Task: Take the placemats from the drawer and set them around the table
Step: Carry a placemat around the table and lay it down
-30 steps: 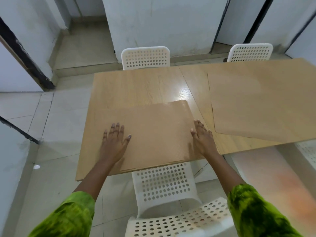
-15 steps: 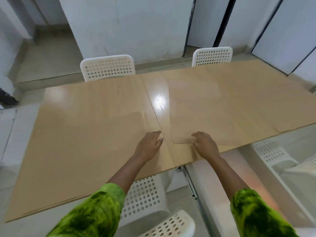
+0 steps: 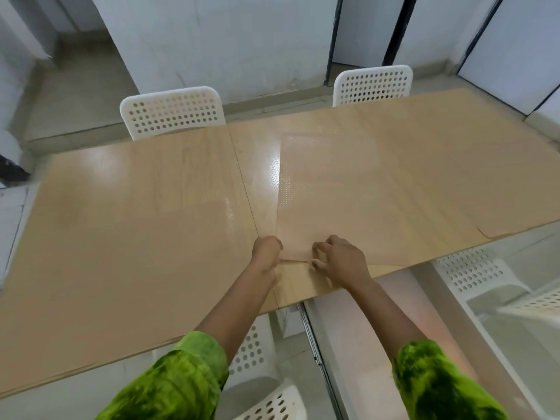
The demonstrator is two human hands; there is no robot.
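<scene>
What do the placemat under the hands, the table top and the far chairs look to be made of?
Placemat: thin, flexible sheet, tan, matte, with fine dotted texture near its left edge; plastic or woven vinyl, uncertain. Table: light wood-grain laminate or veneer, glossy, given the bright glare patches. Far chairs: white moulded plastic, smooth, backs perforated with round holes.

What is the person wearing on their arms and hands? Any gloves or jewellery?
Both hands, the left hand and right hand, are bare, with no visible gloves, rings or watch. The forearms are uncovered; mottled bright-green sleeves end near the elbows.
</scene>
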